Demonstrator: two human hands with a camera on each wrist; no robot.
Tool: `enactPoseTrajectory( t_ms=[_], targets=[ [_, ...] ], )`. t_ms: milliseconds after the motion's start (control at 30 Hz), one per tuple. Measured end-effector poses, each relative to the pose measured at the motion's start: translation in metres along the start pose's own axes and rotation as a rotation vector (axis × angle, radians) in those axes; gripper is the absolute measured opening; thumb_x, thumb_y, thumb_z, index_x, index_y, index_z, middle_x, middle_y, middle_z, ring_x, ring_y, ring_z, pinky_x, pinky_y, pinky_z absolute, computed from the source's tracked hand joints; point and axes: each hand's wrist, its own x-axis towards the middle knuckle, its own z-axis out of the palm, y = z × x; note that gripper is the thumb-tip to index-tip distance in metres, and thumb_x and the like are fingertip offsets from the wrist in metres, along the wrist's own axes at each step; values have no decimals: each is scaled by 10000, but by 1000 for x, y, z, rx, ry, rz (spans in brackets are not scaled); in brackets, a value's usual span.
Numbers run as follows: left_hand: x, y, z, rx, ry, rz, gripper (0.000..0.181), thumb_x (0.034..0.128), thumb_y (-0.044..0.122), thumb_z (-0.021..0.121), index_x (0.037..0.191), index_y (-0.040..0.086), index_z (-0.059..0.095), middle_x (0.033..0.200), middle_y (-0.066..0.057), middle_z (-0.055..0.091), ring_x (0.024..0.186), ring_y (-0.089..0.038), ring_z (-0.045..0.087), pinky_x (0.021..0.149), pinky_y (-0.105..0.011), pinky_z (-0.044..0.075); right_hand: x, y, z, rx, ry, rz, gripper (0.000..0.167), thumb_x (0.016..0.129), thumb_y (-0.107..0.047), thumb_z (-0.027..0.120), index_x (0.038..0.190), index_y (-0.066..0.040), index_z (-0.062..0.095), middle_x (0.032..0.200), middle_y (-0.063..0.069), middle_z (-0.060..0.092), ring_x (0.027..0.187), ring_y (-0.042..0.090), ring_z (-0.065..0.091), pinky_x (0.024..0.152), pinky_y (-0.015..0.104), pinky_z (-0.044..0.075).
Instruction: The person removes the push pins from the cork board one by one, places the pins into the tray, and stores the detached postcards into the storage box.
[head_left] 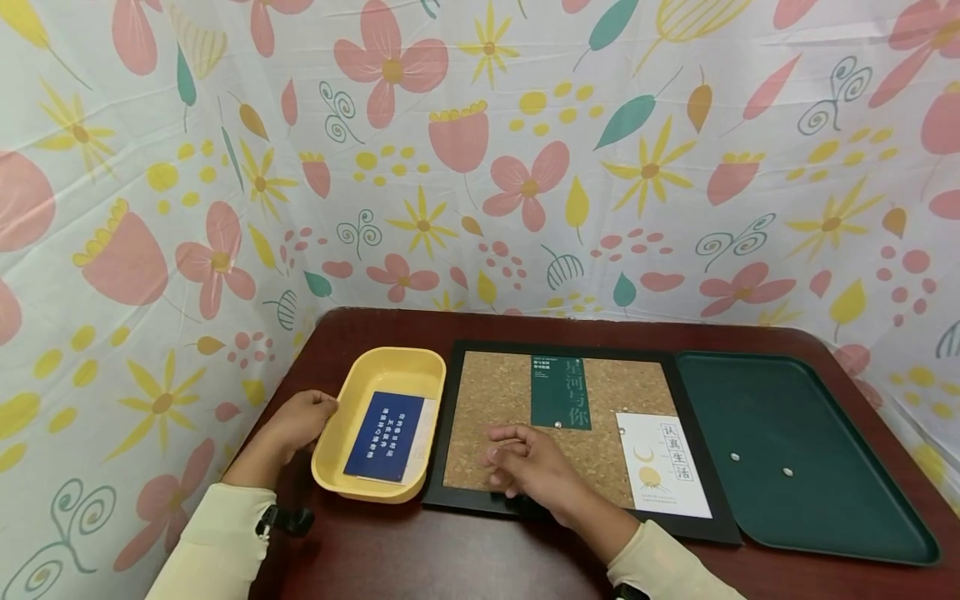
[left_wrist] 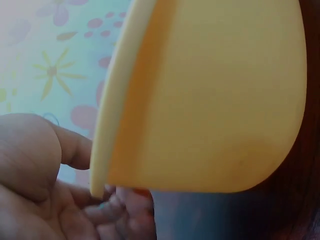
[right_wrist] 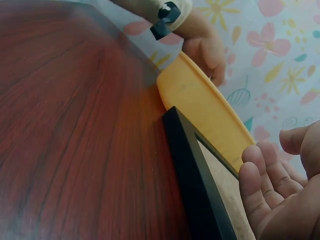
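Observation:
My left hand (head_left: 300, 419) pinches the left rim of a yellow plastic basin (head_left: 375, 495), its thumb and fingers on either side of the edge in the left wrist view. Inside the basin lies a dark blue card (head_left: 384, 436) with white writing, on top of a paler one. Over the lower part of a black-framed cork board (head_left: 487, 392) hovers my right hand (head_left: 536, 471), fingers loosely bent with nothing seen in them. A green card (head_left: 560, 392) is on the board, a silvery pin (head_left: 558, 425) at its lower edge. A white card (head_left: 663, 475) overlaps the board's right frame.
Right of the board lies a dark green tray (head_left: 817, 417) holding two small silvery pins (head_left: 735, 457). All stand on a reddish-brown table (head_left: 450, 558). A flower-printed curtain (head_left: 480, 208) closes off the back and left side.

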Motion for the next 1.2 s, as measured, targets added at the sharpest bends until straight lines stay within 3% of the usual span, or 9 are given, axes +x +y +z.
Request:
enactPoseTrajectory(
  t_ms=[233, 333, 400, 567, 867, 1000, 1200],
  targets=[
    [-11, 24, 10, 294, 236, 169, 421, 1075, 295, 517, 1253, -86, 534, 1137, -268, 611, 1015, -404, 614, 837, -543, 513, -2, 8, -11, -60, 45, -20, 390, 1029, -154, 629, 1348, 53, 542, 1089, 179, 733, 828, 276, 718, 609, 334, 527],
    [-17, 35, 21, 351, 312, 261, 402, 1061, 280, 555, 1273, -62, 572, 1193, -261, 607, 1111, -433, 571, 915, -596, 484, -3, 10, -15, -81, 64, -31, 386, 1019, -154, 648, 1323, 65, 552, 1049, 183, 739, 821, 298, 716, 577, 323, 507],
    [-20, 42, 30, 372, 325, 321, 402, 1054, 291, 572, 1295, -31, 583, 1235, -240, 603, 1173, -426, 543, 974, -608, 459, -4, 11, -19, -97, 75, -32, 381, 1015, -155, 656, 1310, 65, 559, 1031, 180, 742, 813, 294, 713, 567, 322, 504],
    [-28, 59, 56, 364, 250, 476, 423, 1045, 297, 607, 1368, 27, 564, 1321, -180, 600, 1243, -364, 549, 1032, -576, 450, -7, 12, -28, -170, 98, -57, 345, 1008, -109, 653, 1288, 79, 580, 975, 161, 731, 812, 270, 711, 630, 328, 580],
    [-45, 82, 94, 394, 70, 798, 385, 1042, 284, 627, 1359, 69, 585, 1399, -110, 568, 1334, -306, 507, 1059, -486, 444, -5, 17, -45, -588, 209, -262, 161, 951, -48, 727, 1106, -14, 695, 887, -13, 712, 782, 118, 655, 676, 268, 536],
    [-47, 89, 105, 433, 12, 890, 393, 1040, 292, 628, 1368, 79, 594, 1401, -94, 577, 1337, -268, 515, 1065, -468, 448, -5, 16, -51, -760, 260, -283, 176, 933, -90, 764, 1100, -65, 713, 855, -89, 694, 747, 49, 632, 670, 271, 529],
    [-44, 99, 120, 479, -76, 914, 435, 1046, 328, 602, 1413, 95, 594, 1453, -91, 558, 1388, -252, 476, 1111, -469, 411, -5, 12, -64, -1022, 291, -312, 200, 930, -173, 779, 1119, -122, 736, 859, -98, 691, 719, 57, 616, 615, 303, 511]
  ],
)
